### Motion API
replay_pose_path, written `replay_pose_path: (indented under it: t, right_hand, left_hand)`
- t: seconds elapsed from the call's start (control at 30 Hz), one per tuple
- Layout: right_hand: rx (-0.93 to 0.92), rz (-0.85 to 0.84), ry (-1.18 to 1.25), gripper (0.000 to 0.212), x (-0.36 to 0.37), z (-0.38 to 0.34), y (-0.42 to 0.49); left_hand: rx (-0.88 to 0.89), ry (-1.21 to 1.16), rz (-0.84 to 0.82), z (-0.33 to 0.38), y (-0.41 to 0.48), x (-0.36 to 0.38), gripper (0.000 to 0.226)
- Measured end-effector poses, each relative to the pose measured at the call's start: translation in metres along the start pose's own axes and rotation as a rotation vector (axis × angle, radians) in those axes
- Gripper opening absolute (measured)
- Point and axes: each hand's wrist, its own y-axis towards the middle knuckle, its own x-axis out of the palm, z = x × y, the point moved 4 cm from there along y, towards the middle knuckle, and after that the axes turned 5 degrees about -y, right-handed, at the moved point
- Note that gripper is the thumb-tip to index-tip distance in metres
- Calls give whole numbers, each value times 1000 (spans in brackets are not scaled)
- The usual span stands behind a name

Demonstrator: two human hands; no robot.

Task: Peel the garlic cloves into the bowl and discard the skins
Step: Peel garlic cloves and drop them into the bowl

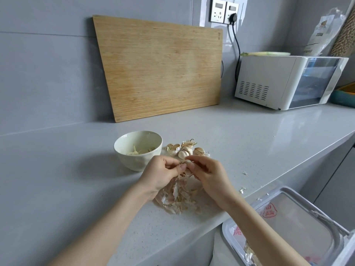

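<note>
both hands, left hand [163, 172] and right hand [206, 172], are pinching one garlic clove [187, 162] at frame centre, above the skins [178, 196]. peel from the tip; the bowl [138, 149] is sitting just left.

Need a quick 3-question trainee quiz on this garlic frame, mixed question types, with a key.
1. True or false: the bowl holds no peeled cloves yet.
2. Fill in: the left hand and the right hand together pinch one garlic ____.
3. The pile of skins lies: A in the bowl; B on the counter, beneath the hands; C in the left hand.

Key: 1 false, several lie inside. 2 clove. 3 B.
</note>
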Motion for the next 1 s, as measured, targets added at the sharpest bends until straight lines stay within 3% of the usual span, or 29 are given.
replay_pose_path:
  t: [0.27, 0.57, 0.73, 1.0]
  right_hand:
    - [-95, -56, -126, 15, 2, -8, -1]
    - [-176, 101, -320, 18, 3, -13, -3]
    - [-46, 205, -317, 24, -6, -7, -2]
    - [70, 199, -284, 30, -8, 1, 0]
  left_hand:
    - [-90, -47, -49, 4, -3, 1, 12]
    - [-41, 83, 32, 7, -7, 8, 10]
    - [-31, 117, 16, 6, -6, 7, 11]
    - [-94, 33, 40, -1, -3, 5, 13]
